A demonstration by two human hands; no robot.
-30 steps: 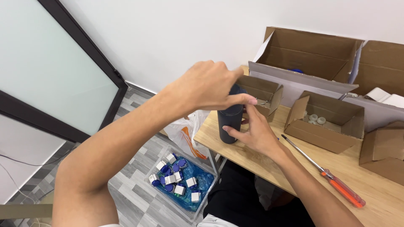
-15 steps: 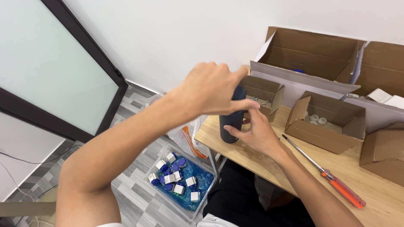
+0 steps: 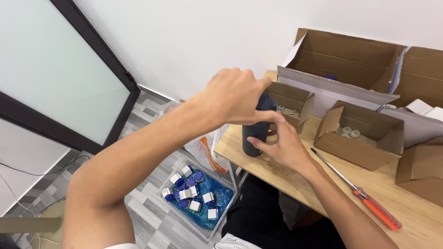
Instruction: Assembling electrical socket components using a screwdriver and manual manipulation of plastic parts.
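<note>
Fingers, left hand: are being curled down over the rounded top of a dark cylindrical bottle; the top is being covered by the palm and closed fingers, so a firm grasp is being shown.
Fingers, right hand: are being held loosely bent against the side of the bottle, the thumb being laid across its lower body; whether the far fingers are being wrapped behind it cannot be told.
Bottle: is being kept upright on the near left corner of a wooden table, between the two hands, its base being rested on the tabletop.
Small open carton: is being shown just behind the bottle and the left hand, with small metal parts lying inside.
Second open carton: is being shown to the right of the right hand, holding a few pale round caps.
Large open cartons: are being stood against the white wall at the rear of the table.
Screwdriver: is being left flat on the table beside the right forearm, its orange handle being pointed toward the near edge.
Clear plastic bin: is being kept on the grey floor below the left forearm, filled with small blue and white parts.
</note>
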